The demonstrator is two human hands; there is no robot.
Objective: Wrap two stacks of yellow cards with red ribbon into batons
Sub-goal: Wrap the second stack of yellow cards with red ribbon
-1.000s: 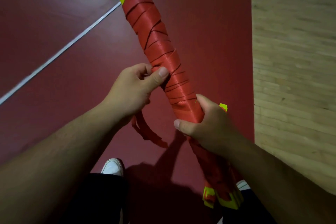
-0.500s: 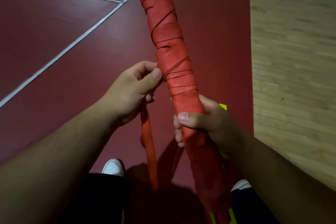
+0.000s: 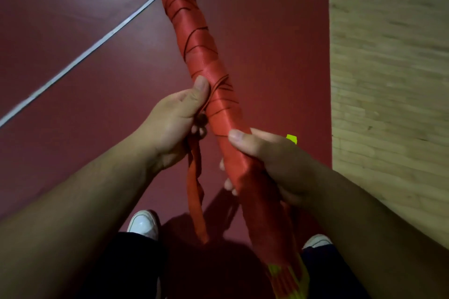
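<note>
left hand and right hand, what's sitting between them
In the head view, the ribbon-wrapped baton runs between the left hand and the right hand, which grips it. A loose ribbon tail hangs from the left hand beside it.

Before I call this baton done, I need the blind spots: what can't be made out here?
Head view:
Where the ribbon tail starts: hidden inside the left hand.
The baton wrapping under the right hand: covered by its fingers.
Its far tip: cut off by the top edge; near end blurred.
Yellow scrap behind the right hand: mostly hidden.
</note>
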